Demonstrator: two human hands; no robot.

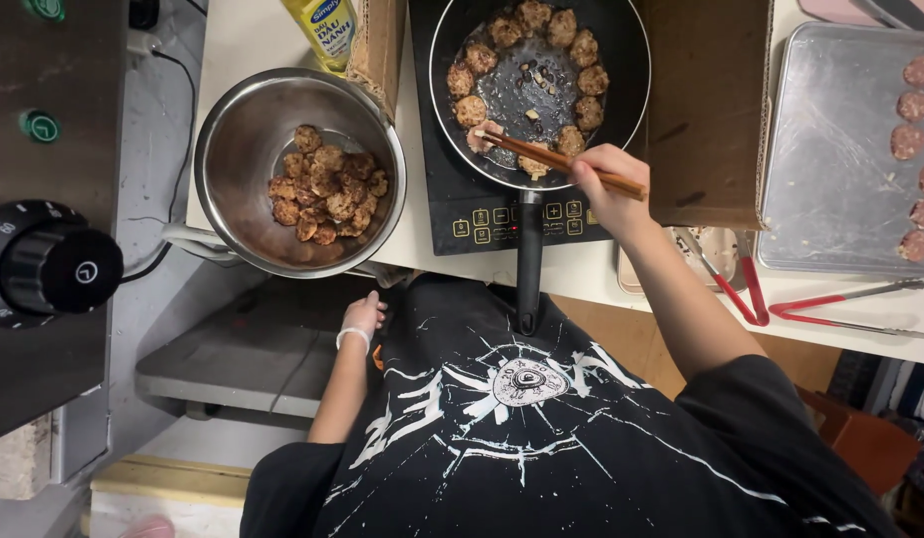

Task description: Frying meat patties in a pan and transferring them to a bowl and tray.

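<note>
- Metal tray at three o'clock carries raw patties.
- Steel bowl at ten o'clock holds browned patties.
- Frying pan at twelve o'clock holds patties ringed round.
- Right hand grips chopsticks, tips touching a patty at the pan's seven o'clock.
- Left hand hangs loosely curled, holding nothing, below the bowl.
</note>
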